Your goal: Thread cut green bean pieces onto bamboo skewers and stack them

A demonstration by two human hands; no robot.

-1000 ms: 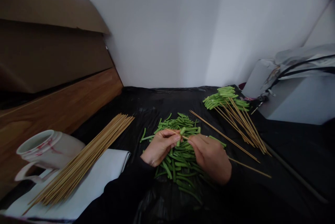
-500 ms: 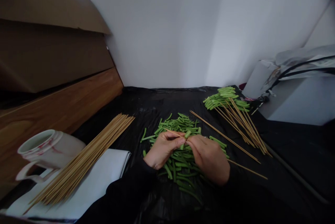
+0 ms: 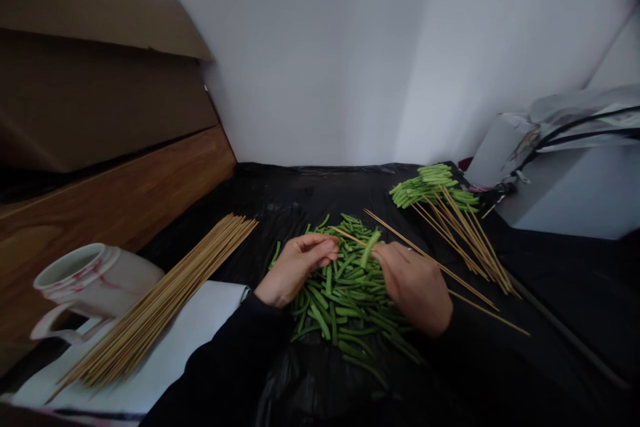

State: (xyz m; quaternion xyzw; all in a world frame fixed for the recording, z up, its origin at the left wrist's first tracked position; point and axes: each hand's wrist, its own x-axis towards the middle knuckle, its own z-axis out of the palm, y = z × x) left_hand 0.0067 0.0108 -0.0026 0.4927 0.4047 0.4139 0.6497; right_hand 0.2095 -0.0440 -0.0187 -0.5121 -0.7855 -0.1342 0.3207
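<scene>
My right hand [image 3: 417, 284] is closed around a bamboo skewer [image 3: 353, 236], which slants across the front of me. Its pointed end reaches up and left, and its tail [image 3: 493, 312] sticks out past the right side of the hand. A cut green bean piece [image 3: 370, 249] sits crosswise on the skewer, close to my right fingertips. My left hand [image 3: 295, 268] has thumb and fingers pinched together just below the skewer's tip; nothing shows between them. Under both hands spreads a loose pile of cut green beans [image 3: 345, 310] on black plastic sheeting [image 3: 310, 190].
Left, a thick bundle of skewers [image 3: 170, 297] lies over white paper [image 3: 200, 320] beside a white mug [image 3: 100, 280]. Right, several loose skewers [image 3: 465, 234] lean against threaded green beans [image 3: 433, 186]. A cardboard box [image 3: 100, 94] and a white box [image 3: 565, 187] flank the wall [image 3: 320, 60].
My hands have drawn apart: the left has moved left off the bean piece, the right has shifted right with the skewer. The bean piece now shows uncovered on the skewer.
</scene>
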